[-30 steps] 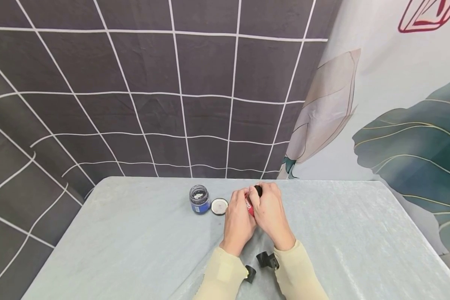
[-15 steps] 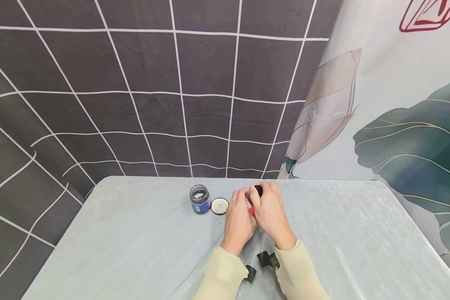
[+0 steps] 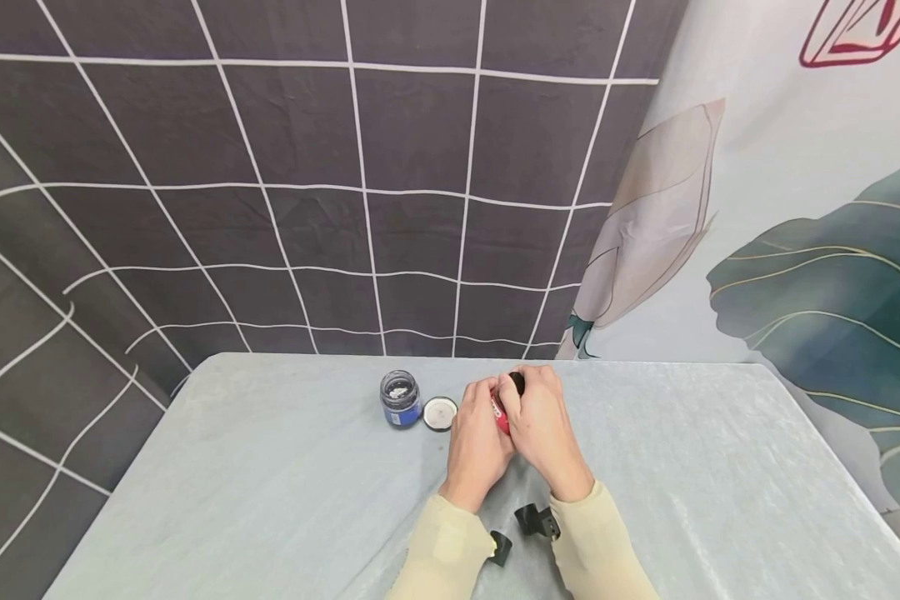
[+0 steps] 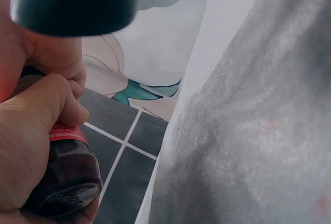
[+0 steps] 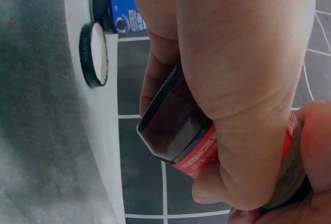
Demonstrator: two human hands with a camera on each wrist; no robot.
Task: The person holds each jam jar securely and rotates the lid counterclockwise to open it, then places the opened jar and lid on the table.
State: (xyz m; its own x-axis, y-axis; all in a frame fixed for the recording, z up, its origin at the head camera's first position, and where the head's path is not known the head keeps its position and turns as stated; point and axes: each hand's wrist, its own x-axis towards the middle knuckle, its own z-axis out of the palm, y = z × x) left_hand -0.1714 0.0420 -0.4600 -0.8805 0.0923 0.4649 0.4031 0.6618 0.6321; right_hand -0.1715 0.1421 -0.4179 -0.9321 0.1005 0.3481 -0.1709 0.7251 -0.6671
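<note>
A glass jar with dark contents and a red label point(image 3: 499, 413) is held between both hands, a little past the middle of the table. My left hand point(image 3: 482, 450) grips its body; in the left wrist view the jar's clear base point(image 4: 72, 190) shows below the thumb. The fingers of my right hand point(image 3: 543, 429) curl around the black lid point(image 3: 518, 380) at the top end. From the right wrist, the jar point(image 5: 178, 123) appears tilted, and the lid is mostly hidden behind the fingers. An uncovered jar with a blue label point(image 3: 401, 404) stands to the left.
Beside the blue-labelled jar lies a round lid point(image 3: 439, 413), its white inside facing up. A pale cloth covers the table point(image 3: 285, 483). Dark grid-patterned fabric point(image 3: 412, 233) hangs behind the far edge. Black devices point(image 3: 499, 547) are at both wrists.
</note>
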